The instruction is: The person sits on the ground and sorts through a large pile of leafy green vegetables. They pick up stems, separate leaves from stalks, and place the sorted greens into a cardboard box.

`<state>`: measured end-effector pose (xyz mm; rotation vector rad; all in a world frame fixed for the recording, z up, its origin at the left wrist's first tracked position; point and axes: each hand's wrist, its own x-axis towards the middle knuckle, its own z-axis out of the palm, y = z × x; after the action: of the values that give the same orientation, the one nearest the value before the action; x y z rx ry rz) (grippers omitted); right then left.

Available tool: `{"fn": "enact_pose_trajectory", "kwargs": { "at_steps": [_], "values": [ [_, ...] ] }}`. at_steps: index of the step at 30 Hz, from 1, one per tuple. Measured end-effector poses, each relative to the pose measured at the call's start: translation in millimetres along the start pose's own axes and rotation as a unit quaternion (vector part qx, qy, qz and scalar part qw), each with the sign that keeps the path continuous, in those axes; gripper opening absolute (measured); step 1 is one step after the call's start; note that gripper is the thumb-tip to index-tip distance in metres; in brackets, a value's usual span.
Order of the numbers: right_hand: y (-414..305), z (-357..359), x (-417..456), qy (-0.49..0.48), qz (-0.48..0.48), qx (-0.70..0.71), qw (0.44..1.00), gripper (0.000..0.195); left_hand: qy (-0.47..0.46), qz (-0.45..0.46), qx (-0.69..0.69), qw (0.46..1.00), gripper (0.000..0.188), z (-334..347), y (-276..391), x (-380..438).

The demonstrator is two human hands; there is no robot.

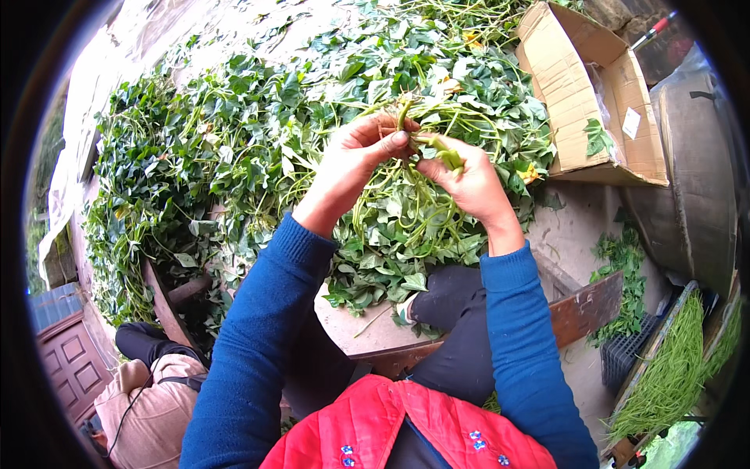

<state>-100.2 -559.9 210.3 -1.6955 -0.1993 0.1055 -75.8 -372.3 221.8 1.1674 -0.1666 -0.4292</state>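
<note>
Both of my hands meet over a large heap of leafy green vines (pixel 258 135) spread on the floor. Between the fingers of my left hand (pixel 366 146) is a thin green stem with fine, root-like strands at its top. My right hand (pixel 463 176) grips several short, thick green stem pieces (pixel 448 157) against the palm. The fingertips of the two hands nearly touch around the stems. Long pale stems trail below and behind them, and which of these are held I cannot tell.
An open cardboard box (pixel 574 94) stands at the upper right. At the lower right are a black plastic crate (pixel 627 352) and a tray of thin green stalks (pixel 668 375). A wooden bench (pixel 586 311) is beneath me. Another person (pixel 152 398) sits at the lower left.
</note>
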Motion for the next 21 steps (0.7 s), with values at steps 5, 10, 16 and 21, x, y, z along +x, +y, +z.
{"fn": "enact_pose_trajectory", "kwargs": {
  "at_steps": [5,10,16,21],
  "values": [
    [-2.1,-7.9,1.0,0.044,-0.072,-0.204,0.975,0.011,0.061,0.056,0.081,0.993,0.020,-5.3,-7.5,1.3],
    [8.3,-48.6,-0.7,0.219,-0.025,-0.242,0.945,0.015,0.189,0.086,0.021,0.978,0.016,-18.5,6.3,0.6],
    [-2.2,-52.6,-2.4,0.223,0.067,0.146,0.961,0.028,0.172,0.004,0.038,0.984,0.021,-14.1,11.3,-2.2],
    [-3.8,-52.9,-4.9,0.100,0.091,0.218,0.966,0.025,0.178,-0.014,0.001,0.984,0.023,-21.6,11.3,0.6]
  ]
}}
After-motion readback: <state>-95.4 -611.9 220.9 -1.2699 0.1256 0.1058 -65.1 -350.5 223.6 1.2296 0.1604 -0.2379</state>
